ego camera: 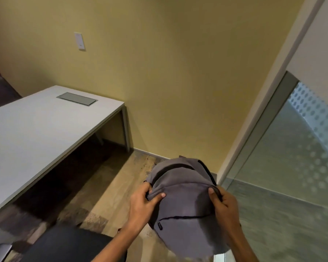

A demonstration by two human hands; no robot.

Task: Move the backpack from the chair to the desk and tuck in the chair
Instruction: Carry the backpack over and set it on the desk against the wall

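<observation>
Both hands on the grey backpack, held up in the air over the floor.

Left hand pinches the bag's left edge, fingers curled tight; right hand clamps the right edge, thumb on top; the white desk stands bare to the left; the dark chair seat sits below the left forearm.

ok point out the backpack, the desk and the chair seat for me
backpack (186, 203), head view, on the grey front panel between the two hands
desk (36, 133), head view, on the bare white top
chair seat (70, 244), head view, on the dark cushion at the bottom edge
</observation>
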